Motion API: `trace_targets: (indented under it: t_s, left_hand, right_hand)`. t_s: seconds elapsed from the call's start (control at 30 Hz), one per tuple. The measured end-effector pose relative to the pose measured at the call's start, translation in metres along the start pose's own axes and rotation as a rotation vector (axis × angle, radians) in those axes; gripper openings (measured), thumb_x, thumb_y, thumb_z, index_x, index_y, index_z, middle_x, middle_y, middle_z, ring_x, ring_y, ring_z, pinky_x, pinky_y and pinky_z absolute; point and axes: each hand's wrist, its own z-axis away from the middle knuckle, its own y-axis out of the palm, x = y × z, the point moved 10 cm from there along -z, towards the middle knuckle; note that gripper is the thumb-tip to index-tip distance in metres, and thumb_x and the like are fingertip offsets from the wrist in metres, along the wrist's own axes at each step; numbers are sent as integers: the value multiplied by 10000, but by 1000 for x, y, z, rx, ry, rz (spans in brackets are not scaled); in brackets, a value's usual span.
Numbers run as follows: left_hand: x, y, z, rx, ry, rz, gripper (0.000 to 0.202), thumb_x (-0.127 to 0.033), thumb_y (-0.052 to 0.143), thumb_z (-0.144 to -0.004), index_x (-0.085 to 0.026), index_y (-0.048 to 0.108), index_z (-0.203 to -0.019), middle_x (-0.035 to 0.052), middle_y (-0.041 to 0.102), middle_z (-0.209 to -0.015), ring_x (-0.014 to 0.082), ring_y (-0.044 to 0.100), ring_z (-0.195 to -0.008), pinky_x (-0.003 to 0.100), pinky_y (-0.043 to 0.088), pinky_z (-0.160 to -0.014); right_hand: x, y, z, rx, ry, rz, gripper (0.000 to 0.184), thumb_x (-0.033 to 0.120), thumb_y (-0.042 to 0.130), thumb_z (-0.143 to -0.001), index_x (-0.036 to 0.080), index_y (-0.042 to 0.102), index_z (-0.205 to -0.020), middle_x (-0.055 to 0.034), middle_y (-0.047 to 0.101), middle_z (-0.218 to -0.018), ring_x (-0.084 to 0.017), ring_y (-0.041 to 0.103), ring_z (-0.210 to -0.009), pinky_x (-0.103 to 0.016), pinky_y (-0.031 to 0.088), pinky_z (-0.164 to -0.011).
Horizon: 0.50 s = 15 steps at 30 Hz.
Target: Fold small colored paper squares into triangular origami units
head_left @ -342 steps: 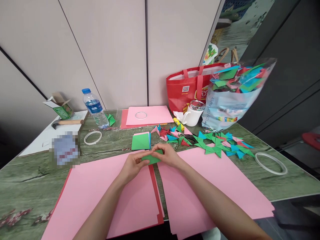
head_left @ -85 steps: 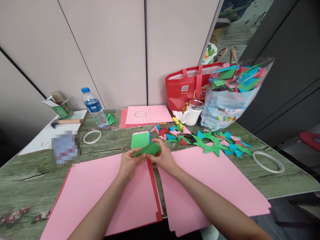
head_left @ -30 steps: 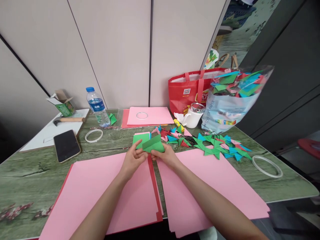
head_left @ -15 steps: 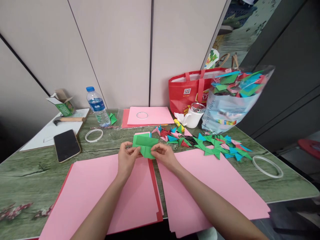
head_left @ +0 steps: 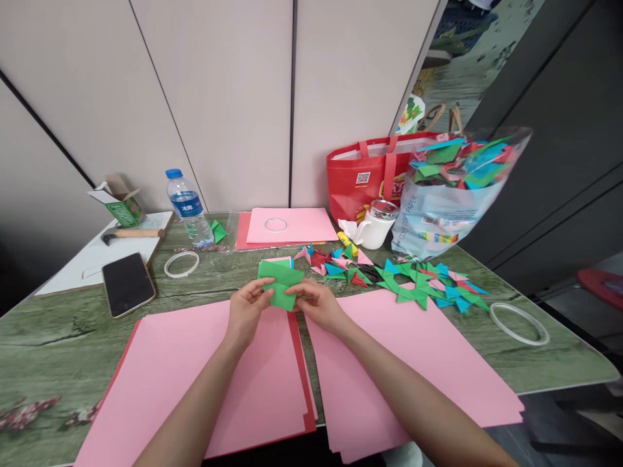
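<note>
The paper (head_left: 280,287), a green piece partly folded, was up off the table (head_left: 48,337) between your two hands, just past the far edges of the pink sheets. Its broad top edge ran roughly left to right, and the folded body narrowed downward toward your fingers. Your left hand (head_left: 246,311) was closed on its lower left side, thumb and fingertips pinching it. Your right hand (head_left: 316,306) was pinching the lower right side in the same way. Neither hand was nearer than the other: the paper sat midway, rising up and away from both grips, with its long axis across your body.

Just behind the paper lay the stack (head_left: 276,262) of square papers, green on top, so close in this view that I cannot tell where one ended and the other began. Under your forearms were the left sheet (head_left: 219,383) and the right sheet (head_left: 418,363), side by side, with a red edge showing between them. To your right the pile (head_left: 418,285) of folded green, blue, pink and red pieces was spread over the table. To your left were a phone (head_left: 127,283) and a tape ring (head_left: 181,264), well apart from your hands.
</note>
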Motion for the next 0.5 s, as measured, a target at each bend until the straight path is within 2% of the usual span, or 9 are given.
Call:
trace_targets:
  t_s: [0.1,0.2,0.33,0.5]
  left_hand:
    - [0,6,0,56,-1,26,323,-243,710,-591,-157,646,-895,36,664,-770,146,590,-698,249,456,-640]
    - [-1,9,1,90,18,-6,325,-229,693,-612,-160,639,-924,22,645,-737,130,571,-660,233,442,-616]
    - [-4,13,3,114,52,-81,295,-228,675,-637,-169,642,-923,-12,597,-679,104,529,-616,215,423,-601]
    - [-1,20,9,119,38,-94,298,-271,669,-643,-178,648,-925,15,612,-755,135,549,-701,241,451,-653]
  right_hand:
    - [3,-4,0,-4,-23,100,205,225,642,-647,218,662,-851,-31,509,-894,-137,554,-739,-281,514,-639]
    - [6,-7,-1,-12,-35,136,218,271,702,-600,210,669,-807,-25,511,-868,-138,552,-727,-272,504,-628]
    - [9,-17,-1,-144,-57,196,172,322,713,-596,191,639,-679,-14,531,-750,-149,530,-724,-276,474,-656]
    - [-2,-24,3,-295,21,40,294,361,720,-568,190,512,-686,17,492,-661,-119,485,-594,-239,442,-536]
